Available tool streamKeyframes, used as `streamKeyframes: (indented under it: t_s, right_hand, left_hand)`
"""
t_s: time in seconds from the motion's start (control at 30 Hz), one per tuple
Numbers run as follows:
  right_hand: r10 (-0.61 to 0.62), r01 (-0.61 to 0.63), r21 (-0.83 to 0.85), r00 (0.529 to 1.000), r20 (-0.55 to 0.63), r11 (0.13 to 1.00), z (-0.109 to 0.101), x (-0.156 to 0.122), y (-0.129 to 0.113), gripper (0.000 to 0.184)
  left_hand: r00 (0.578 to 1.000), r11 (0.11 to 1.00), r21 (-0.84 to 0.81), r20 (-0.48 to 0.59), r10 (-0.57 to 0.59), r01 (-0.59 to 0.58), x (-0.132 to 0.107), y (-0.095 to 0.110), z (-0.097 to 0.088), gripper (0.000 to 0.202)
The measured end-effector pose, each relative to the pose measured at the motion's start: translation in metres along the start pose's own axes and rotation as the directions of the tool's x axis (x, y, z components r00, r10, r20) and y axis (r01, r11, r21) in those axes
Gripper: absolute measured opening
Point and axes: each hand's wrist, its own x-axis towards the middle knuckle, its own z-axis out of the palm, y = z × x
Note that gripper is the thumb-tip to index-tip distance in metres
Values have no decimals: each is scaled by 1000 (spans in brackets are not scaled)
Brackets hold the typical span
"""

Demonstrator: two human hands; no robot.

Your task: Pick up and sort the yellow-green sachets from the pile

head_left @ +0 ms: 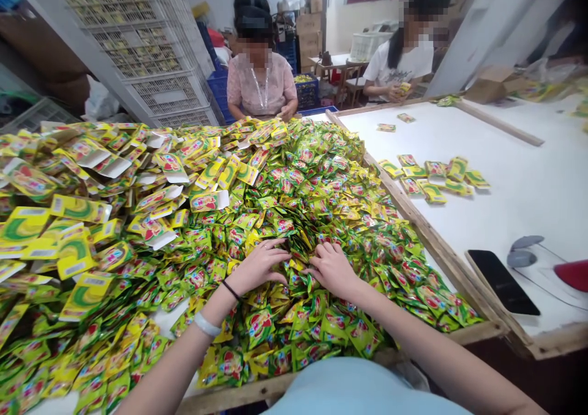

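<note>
A large heap of small green, yellow and red sachets [294, 194] covers the table in front of me. My left hand [260, 265] lies on the heap with its fingers spread and dug a little into the packets. My right hand [331, 268] rests beside it, palm down, fingers bent into the pile. The two hands almost meet at the middle of the heap. A black band and a white band circle my left wrist. Flat yellow and green card sleeves [78, 213] are piled to the left of the sachets.
A wooden rail [413, 216] separates the heap from a white table [528, 176] with a few sachets [432, 176], a black phone [503, 280] and a grey object [521, 253]. Two people sit at the far side. White wire crates [142, 48] stand at the back left.
</note>
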Motion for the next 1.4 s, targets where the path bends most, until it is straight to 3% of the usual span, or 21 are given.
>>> streamKeyframes:
  t_s: [0.17, 0.27, 0.37, 0.5, 0.57, 0.63, 0.7, 0.97, 1.07, 1.17, 1.27, 1.33, 1.4]
  right_hand:
    - [17, -17, 19, 1000, 12, 1000, 3, 0, -2, 29]
    - [30, -31, 45, 999, 16, 998, 4, 2, -2, 26]
    - [13, -15, 86, 1000, 27, 996, 0, 0, 1, 29]
    - [-28, 22, 126, 999, 46, 992, -8, -2, 3, 31]
    - [-51, 43, 139, 997, 57, 989, -9, -2, 4, 30]
    - [-64, 54, 145, 996, 66, 988, -9, -2, 4, 27]
    - [-61, 51, 141, 996, 70, 989, -7, -1, 3, 24]
    - [0, -6, 101, 998, 60, 995, 2, 7, -8, 19]
    - [3, -8, 125, 999, 41, 992, -13, 0, 0, 21]
    - [-21, 17, 186, 1000, 19, 982, -46, -12, 15, 24]
    - [-221, 174, 409, 973, 70, 896, -83, -18, 25, 22]
    - [-349, 253, 489, 930, 114, 835, -100, -16, 27, 19]
    - [-359, 269, 420, 921, 152, 867, -106, -9, 27, 16]
  left_hand:
    - [997, 994, -84, -25, -76, 74, -3, -4, 3, 19]
    - [969, 925, -334, -101, -227, 182, -2, 0, 0, 16]
    - [869, 748, -605, -180, -461, 272, -2, 6, -3, 16]
    - [735, 637, -718, -267, -624, 280, -2, 12, -2, 28]
    - [651, 475, -852, -233, -722, 222, 0, 16, 0, 35]
    - [575, 243, -963, -134, -807, 117, 3, 21, 3, 39]
    - [533, 79, -996, -50, -844, 33, 6, 26, 4, 36]
    - [521, -17, -999, -4, -853, -36, 9, 39, 1, 26]
    - [523, 26, -1000, -29, -852, -12, 4, 38, -2, 25]
    - [547, 76, -996, -34, -837, 54, 3, 40, -5, 25]
    - [603, 76, -989, 16, -798, 127, 10, 51, -8, 26]
    - [694, 94, -975, 74, -716, 200, 16, 62, -10, 27]
    - [784, 135, -955, 129, -607, 262, 21, 74, -13, 27]
